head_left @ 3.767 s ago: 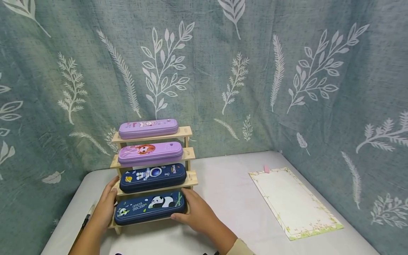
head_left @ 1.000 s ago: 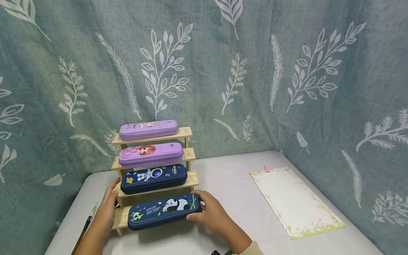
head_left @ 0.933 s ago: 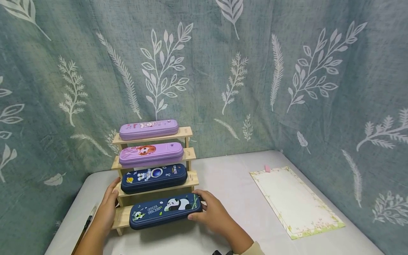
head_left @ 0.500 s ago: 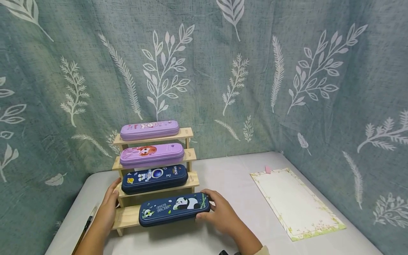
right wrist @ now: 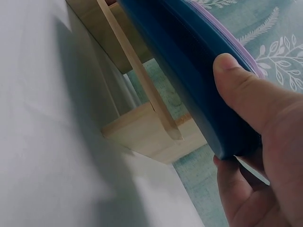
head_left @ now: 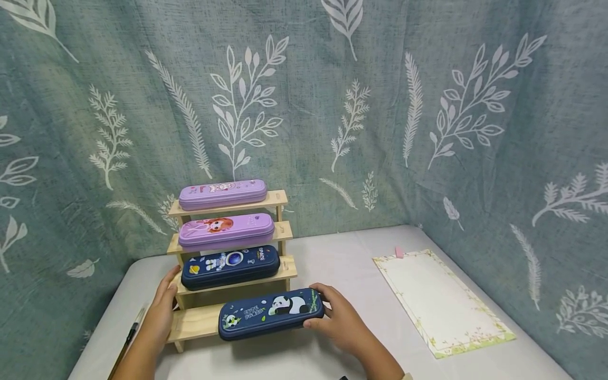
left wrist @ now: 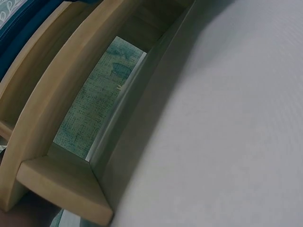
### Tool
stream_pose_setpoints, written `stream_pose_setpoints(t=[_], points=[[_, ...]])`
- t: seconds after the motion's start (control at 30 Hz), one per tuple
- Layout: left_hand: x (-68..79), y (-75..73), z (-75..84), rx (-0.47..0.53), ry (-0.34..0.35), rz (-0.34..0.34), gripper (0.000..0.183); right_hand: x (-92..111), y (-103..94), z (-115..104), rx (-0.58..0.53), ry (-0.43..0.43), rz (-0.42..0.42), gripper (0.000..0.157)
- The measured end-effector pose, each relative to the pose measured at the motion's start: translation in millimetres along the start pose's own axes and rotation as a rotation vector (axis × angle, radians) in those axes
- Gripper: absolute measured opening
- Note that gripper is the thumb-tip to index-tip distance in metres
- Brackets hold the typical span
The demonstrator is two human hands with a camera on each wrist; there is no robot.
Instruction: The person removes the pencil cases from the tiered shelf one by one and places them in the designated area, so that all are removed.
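At the end of a dark blue pencil case (head_left: 247, 322) with a panda print, my right hand (head_left: 339, 322) grips it between thumb and fingers. The right wrist view shows the thumb (right wrist: 241, 85) on one face of the case and fingers at its end corner. This case slants over the lowest step of a wooden tiered stand (head_left: 195, 322), its right end past the step. My left hand (head_left: 159, 316) holds the stand's left side, largely out of sight in the left wrist view. A navy pencil case (head_left: 230, 269) with an astronaut lies on the step above.
Two purple pencil cases, one with a red-haired girl (head_left: 225, 232) and one on the top step (head_left: 223, 194), lie higher up. A paintbrush (head_left: 129, 338) lies left of the stand. At right, a bordered paper sheet (head_left: 442, 301) has a pink piece (head_left: 399, 252) at its top edge.
The panda pencil case has moved right and partly off the lowest step, baring the step's left part. My right hand has moved right with it; my left hand stays at the stand.
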State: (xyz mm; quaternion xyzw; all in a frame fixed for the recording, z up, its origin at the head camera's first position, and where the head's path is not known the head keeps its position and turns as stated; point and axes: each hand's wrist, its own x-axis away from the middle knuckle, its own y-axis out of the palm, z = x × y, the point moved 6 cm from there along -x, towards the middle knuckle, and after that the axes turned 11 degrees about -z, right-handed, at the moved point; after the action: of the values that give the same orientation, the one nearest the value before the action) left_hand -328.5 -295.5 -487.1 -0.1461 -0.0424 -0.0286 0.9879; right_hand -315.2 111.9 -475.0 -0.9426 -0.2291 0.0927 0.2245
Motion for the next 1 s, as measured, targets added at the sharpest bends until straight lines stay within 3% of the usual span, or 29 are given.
stream_pose_setpoints(t=[0.63, 1.0], points=[[-2.3, 3.8, 6.9, -0.001, 0.032, -0.034, 0.057, 23, -33.6, 21, -0.067, 0.017, 0.042, 0.081], [4.2, 0.6, 5.6, 0.016, 0.007, -0.027, 0.057, 26, -47.1, 33, -0.142, 0.039, 0.052, 0.082]])
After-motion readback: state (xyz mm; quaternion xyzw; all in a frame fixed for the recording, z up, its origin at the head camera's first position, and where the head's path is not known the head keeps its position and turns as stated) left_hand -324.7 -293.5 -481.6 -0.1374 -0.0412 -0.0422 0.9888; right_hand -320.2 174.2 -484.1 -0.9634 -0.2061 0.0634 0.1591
